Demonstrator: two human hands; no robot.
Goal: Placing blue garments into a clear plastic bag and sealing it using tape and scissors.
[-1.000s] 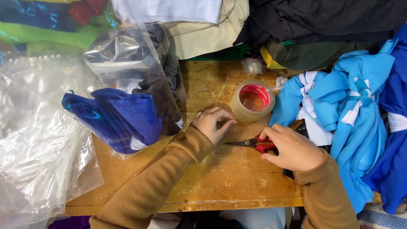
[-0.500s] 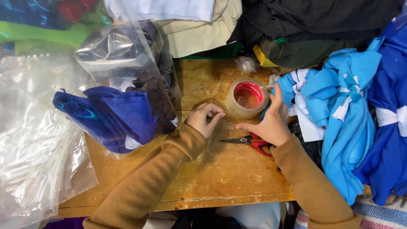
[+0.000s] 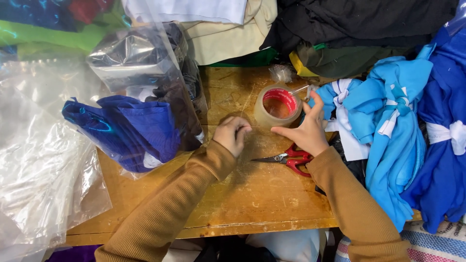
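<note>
Head view: right hand [image 3: 307, 130], spread open, cups the tape roll [image 3: 277, 107] from four o'clock; left hand [image 3: 232, 134], curled empty, rests at eight o'clock, red scissors [image 3: 289, 159] lying near.

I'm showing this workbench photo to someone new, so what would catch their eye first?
Probably the roll of clear tape with its red core, mid-table, with the right hand spread against its side and the left hand curled just beside it. Red-handled scissors lie on the wooden table right below the right hand. Around them, bright blue clothes pile up on the right and a dark blue garment in a clear plastic bag sits left.
</note>
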